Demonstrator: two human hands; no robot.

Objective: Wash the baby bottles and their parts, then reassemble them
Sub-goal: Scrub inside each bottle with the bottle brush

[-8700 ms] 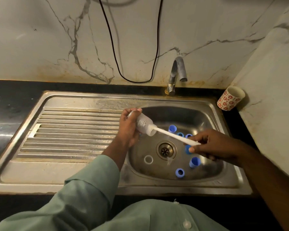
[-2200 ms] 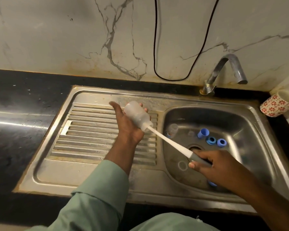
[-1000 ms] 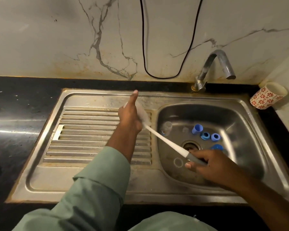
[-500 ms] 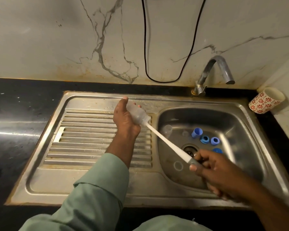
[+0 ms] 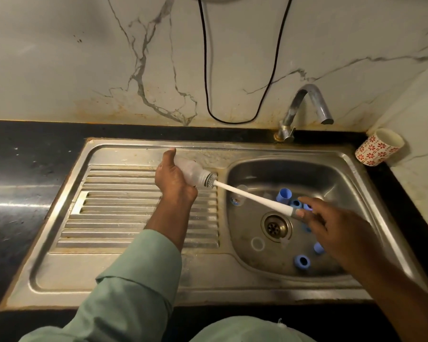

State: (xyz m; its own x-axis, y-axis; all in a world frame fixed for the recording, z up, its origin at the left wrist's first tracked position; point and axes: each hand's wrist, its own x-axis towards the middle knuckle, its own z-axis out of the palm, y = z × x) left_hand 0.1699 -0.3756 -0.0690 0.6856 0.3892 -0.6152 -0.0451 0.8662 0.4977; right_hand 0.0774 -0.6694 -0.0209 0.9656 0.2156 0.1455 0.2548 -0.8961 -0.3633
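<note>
Clear bottle (image 5: 192, 174) in left hand (image 5: 174, 181); mouth points right | brush (image 5: 252, 196) inside

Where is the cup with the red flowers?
In the head view, the flowered cup is tipped over on the dark counter at the far right, in the corner by the wall, just right of the tap and the sink.

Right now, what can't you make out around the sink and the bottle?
Head view only:
- Brush head: inside the cloudy bottle, only bristles at its mouth show.
- Blue parts: some are behind the right hand, so no count.
- Clear pieces in the basin: too faint to identify.
- Cup: inside unseen from this angle.
- Left hand: fingers behind the bottle.
</note>
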